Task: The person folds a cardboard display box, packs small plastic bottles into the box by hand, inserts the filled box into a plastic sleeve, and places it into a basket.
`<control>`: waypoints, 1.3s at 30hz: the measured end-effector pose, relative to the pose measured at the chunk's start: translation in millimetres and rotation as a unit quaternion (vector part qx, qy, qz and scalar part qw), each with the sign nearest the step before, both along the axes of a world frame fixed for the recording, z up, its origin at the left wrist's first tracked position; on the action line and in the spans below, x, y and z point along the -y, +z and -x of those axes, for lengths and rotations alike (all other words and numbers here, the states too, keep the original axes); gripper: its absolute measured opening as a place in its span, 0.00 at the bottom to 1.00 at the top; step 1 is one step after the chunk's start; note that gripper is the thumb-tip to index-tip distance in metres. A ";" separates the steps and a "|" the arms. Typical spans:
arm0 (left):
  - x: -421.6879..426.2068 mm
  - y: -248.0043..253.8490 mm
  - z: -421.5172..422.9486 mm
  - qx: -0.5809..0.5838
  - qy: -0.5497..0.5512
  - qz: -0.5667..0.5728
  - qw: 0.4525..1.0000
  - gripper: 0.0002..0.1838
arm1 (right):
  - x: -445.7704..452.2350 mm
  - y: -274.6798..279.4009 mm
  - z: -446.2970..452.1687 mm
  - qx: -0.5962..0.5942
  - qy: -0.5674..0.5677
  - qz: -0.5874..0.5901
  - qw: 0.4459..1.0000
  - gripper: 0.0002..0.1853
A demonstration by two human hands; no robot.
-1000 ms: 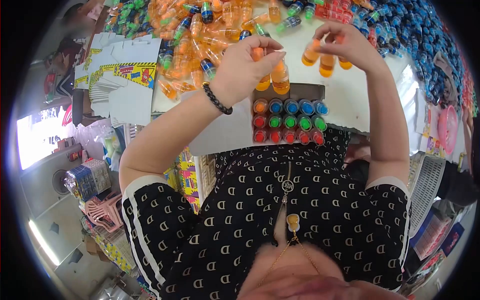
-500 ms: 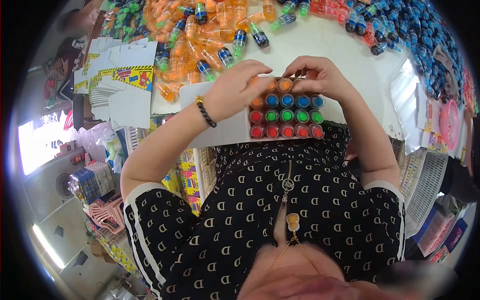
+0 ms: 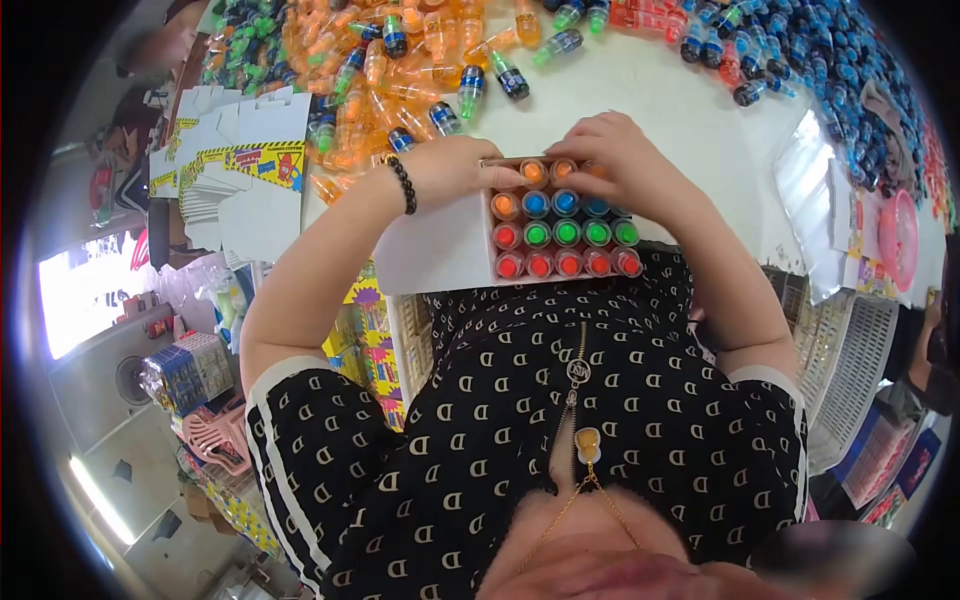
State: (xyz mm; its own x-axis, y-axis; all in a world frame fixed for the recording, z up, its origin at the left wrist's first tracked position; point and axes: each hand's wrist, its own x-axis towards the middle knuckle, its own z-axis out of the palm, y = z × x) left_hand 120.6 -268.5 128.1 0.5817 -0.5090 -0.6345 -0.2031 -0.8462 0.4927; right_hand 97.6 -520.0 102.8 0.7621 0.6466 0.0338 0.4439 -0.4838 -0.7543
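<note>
An open white cardboard box [image 3: 435,245] stands against my body at the table's front edge. Rows of small bottles [image 3: 567,233] fill it upright, with red, green, blue and orange tops. My left hand [image 3: 455,170] grips the box's far left corner, its thumb beside an orange-topped bottle [image 3: 534,174] and its fingers partly hidden behind the wall. Bent over the far right corner, my right hand [image 3: 628,168] has its fingers at the back edge and its thumb across the back row. It covers some bottles there.
Piles of orange bottles [image 3: 440,35], green bottles [image 3: 240,55] and blue bottles [image 3: 840,85] lie across the far side of the white table [image 3: 600,85]. Folded printed cartons [image 3: 262,165] are stacked at the left. A pink basin [image 3: 898,232] stands at the right.
My left hand has drawn back from above the orange-topped bottles to the box's left corner. My right hand has closed further over the back right. The box has shifted slightly left.
</note>
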 end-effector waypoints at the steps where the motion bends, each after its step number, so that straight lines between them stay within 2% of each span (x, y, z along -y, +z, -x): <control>1: -0.5 -1.0 -2.8 0.000 -0.003 -0.002 1.000 0.35 | -6.3 0.5 1.9 0.064 0.010 0.047 0.997 0.16; 2: -1.8 -2.8 -4.0 -0.009 -0.003 0.021 1.000 0.35 | -11.2 0.8 3.9 0.127 0.022 0.094 0.987 0.16; 5: -9.5 1.1 -5.2 -0.026 0.000 0.065 0.998 0.35 | -18.2 11.2 6.4 0.166 0.043 0.088 0.981 0.15; 7: -20.2 21.7 -6.9 0.040 -0.003 0.034 0.999 0.35 | -14.9 12.5 6.0 0.183 0.046 0.090 0.978 0.15; 8: -27.8 27.9 -6.7 0.072 -0.007 0.021 0.997 0.35 | -8.0 10.5 4.9 0.110 0.000 0.018 0.994 0.14; 10: -65.8 34.1 -8.8 0.117 -0.019 0.059 0.991 0.35 | 18.1 6.3 0.2 -0.031 -0.102 -0.119 0.987 0.13; 11: -69.6 60.3 -5.3 0.007 0.095 0.106 0.990 0.35 | 38.5 0.4 -0.6 -0.028 -0.122 -0.108 0.986 0.13; 12: -72.9 87.4 0.5 -0.107 0.202 0.145 0.963 0.36 | 63.6 -10.4 -1.7 -0.021 -0.200 -0.168 0.965 0.13; 13: -86.5 89.3 3.0 -0.179 0.213 0.305 0.910 0.36 | 90.5 -20.7 -1.1 -0.007 -0.276 -0.227 0.934 0.12; 14: -93.0 88.4 5.3 -0.254 0.220 0.451 0.827 0.37 | 118.0 -30.8 2.1 0.017 -0.368 -0.206 0.906 0.12; 15: -82.9 86.7 15.7 -0.264 0.198 0.455 0.827 0.37 | 144.7 -41.0 7.3 0.042 -0.455 -0.186 0.870 0.13; 17: -50.6 79.5 43.0 -0.235 0.167 0.488 0.824 0.42 | 194.1 -57.8 23.6 0.186 -0.576 -0.062 0.793 0.11; 18: -34.5 70.3 51.6 -0.113 0.095 0.406 0.902 0.42 | 218.4 -64.2 36.9 0.193 -0.584 -0.055 0.786 0.11; 19: -17.4 56.7 60.2 0.017 0.024 0.313 0.949 0.43 | 241.7 -70.5 49.7 0.238 -0.605 0.065 0.757 0.11; 20: 1.5 35.1 70.3 0.085 -0.011 0.279 0.956 0.43 | 254.1 -74.7 57.2 0.276 -0.615 0.183 0.716 0.11; 21: 19.4 17.4 80.1 0.154 -0.044 0.242 0.957 0.43 | 256.0 -78.0 61.7 0.280 -0.617 0.185 0.711 0.11; 22: 36.6 12.4 87.8 0.156 -0.047 0.245 0.956 0.43 | 253.7 -80.4 68.0 0.245 -0.642 0.231 0.689 0.10; 24: 61.2 7.0 96.2 0.305 -0.118 0.037 0.944 0.41 | 252.4 -81.7 78.5 0.170 -0.686 0.317 0.633 0.11; 25: 64.4 4.0 94.2 0.307 -0.120 0.039 0.943 0.41 | 256.1 -80.2 79.2 0.171 -0.688 0.317 0.630 0.11; 28: 72.4 -0.2 82.8 0.380 -0.160 0.082 0.907 0.37 | 268.5 -77.3 75.5 0.078 -0.681 0.257 0.681 0.14; 29: 73.5 2.4 80.6 0.384 -0.161 0.082 0.905 0.37 | 274.3 -74.6 75.1 0.081 -0.683 0.254 0.680 0.14; 32: 73.2 12.0 75.4 0.373 -0.186 0.092 0.904 0.37 | 285.3 -56.2 68.8 0.070 -0.651 0.149 0.741 0.13; 33: 72.1 9.1 71.6 0.376 -0.182 0.089 0.904 0.37 | 280.3 -47.4 62.7 0.072 -0.647 0.146 0.744 0.13; 36: 69.8 -8.4 49.9 0.274 -0.137 0.260 0.916 0.36 | 240.9 -4.9 45.9 0.120 -0.613 0.081 0.777 0.13; 37: 73.0 -5.7 44.3 0.279 -0.131 0.255 0.917 0.36 | 216.4 11.5 40.4 0.122 -0.607 0.076 0.782 0.13; 39: 88.9 6.6 37.8 0.112 0.045 0.291 0.949 0.36 | 155.5 37.0 30.6 0.090 -0.545 -0.015 0.834 0.09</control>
State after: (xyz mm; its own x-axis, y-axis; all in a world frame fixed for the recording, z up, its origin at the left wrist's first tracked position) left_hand 82.8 -357.4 134.7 0.7269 -0.6770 -0.1153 -0.2980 -0.4623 0.8352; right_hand 67.0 -675.5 139.8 0.8774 -0.4292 0.2142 -0.1397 -0.6559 -0.7418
